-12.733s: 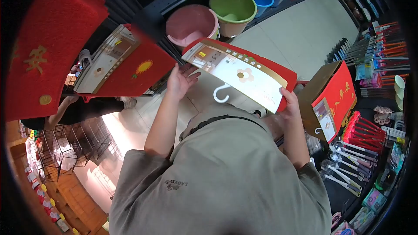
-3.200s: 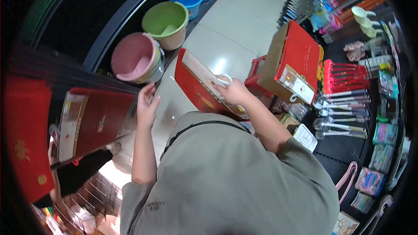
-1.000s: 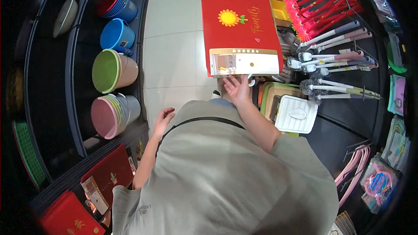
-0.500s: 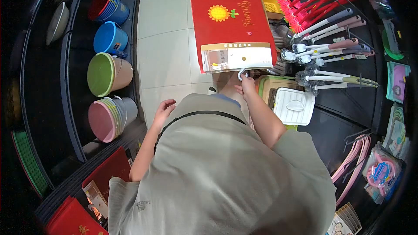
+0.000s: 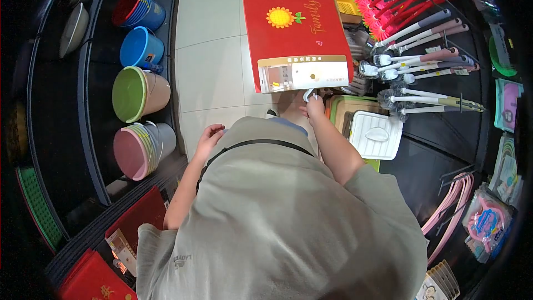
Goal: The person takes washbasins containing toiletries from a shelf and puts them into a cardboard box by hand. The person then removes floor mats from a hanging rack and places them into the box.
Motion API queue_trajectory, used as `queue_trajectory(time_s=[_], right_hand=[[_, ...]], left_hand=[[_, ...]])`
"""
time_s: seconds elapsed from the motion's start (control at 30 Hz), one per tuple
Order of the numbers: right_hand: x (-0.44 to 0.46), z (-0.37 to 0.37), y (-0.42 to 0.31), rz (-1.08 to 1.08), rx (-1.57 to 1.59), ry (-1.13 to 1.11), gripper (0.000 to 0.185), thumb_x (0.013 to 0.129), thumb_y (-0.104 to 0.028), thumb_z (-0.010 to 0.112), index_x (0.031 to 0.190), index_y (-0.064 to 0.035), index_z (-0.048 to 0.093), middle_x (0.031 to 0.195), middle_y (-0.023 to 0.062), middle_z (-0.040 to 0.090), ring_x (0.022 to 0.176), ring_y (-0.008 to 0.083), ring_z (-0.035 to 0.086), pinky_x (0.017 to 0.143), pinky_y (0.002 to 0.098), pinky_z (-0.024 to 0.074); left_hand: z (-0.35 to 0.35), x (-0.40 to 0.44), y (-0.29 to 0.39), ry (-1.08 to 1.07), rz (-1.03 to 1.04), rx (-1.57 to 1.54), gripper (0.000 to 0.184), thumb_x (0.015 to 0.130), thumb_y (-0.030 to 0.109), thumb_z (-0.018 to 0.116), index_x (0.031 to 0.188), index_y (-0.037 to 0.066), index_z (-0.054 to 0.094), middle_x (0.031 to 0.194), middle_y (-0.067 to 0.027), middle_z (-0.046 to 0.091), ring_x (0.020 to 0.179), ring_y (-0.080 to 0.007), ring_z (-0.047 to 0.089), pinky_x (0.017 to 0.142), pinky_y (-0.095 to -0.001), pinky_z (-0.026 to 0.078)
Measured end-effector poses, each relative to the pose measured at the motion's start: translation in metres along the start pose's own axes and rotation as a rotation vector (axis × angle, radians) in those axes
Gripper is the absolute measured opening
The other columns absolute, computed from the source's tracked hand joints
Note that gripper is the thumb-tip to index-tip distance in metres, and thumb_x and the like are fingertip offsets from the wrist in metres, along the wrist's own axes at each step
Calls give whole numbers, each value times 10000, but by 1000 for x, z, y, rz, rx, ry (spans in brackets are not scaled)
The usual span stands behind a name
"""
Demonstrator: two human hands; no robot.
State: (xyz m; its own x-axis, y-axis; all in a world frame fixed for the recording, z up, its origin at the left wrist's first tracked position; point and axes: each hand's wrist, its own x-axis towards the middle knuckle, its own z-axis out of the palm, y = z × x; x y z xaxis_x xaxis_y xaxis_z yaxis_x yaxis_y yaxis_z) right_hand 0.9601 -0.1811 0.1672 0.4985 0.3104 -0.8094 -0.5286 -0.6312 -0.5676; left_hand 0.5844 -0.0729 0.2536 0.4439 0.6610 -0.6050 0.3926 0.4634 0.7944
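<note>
A red floor mat with a sunflower and the word "Family" hangs from a printed card header. Below the header juts a white plastic hook, and the fingers of my right hand are closed on it. My left hand is beside my waist, with loosely bent fingers apart and nothing in them. It touches no goods. Part of my right fingers is hidden behind the hand.
Buckets line the left shelf. Wrapped toilet brushes, pink dusters and a white lidded bin crowd the right side. Other red mats are at lower left. A tiled floor runs ahead.
The mat and my right hand have barely shifted. My left hand is nearly where it was, its fingers slightly more curled.
</note>
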Motion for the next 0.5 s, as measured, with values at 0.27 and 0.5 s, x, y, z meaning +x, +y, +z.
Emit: queue_trajectory(time_s=[0.27,0.5], right_hand=[[7,1,8,-51,-39,48,333,881,-218,368,1186,-100,427,920,61,589,652,178,624,437,262,415],[-5,-1,7,-91,-26,-26,334,916,-318,405,1167,-99,428,914,62,587,621,169,617,410,241,396]], left_hand=[[2,-2,7,4,-15,-36,332,883,154,555,1173,13,476,1141,-77,572,1001,-132,535,863,-256,420],[1,-7,10,-8,-4,-37,340,883,150,552,1176,1,464,1145,-90,566,967,-142,549,859,-260,430]])
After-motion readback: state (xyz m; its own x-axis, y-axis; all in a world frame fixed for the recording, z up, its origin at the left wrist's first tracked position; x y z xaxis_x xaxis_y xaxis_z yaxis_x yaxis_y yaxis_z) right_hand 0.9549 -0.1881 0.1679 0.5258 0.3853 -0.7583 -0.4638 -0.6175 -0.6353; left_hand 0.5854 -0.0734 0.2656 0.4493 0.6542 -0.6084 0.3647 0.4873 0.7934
